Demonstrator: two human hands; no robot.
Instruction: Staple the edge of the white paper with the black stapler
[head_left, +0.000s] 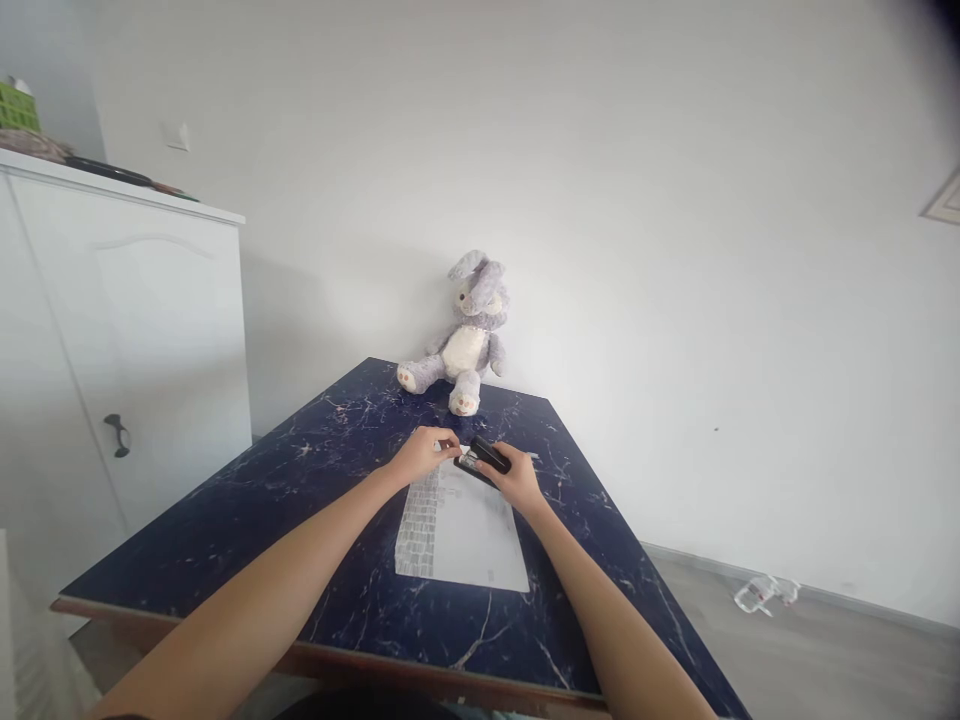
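Note:
My right hand (519, 480) grips a black stapler (491, 458) from its right side. The stapler's jaws stand apart and point left, with a pale patch showing between them. Close to that mouth, my left hand (424, 455) has its thumb and fingertips pinched together. What lies in the pinch, if anything, is too small to make out. Beneath both hands a sheet of white paper (476, 540) lies on the table, with a grey brick-like pattern down its left side. The hands and stapler cover part of its far end.
A plush rabbit (466, 345) sits at the back of the dark blue marbled table (300, 480), against the wall. To the left stands a white cabinet (165, 330) with things on top. Clear plastic packaging (757, 593) lies on the floor at right.

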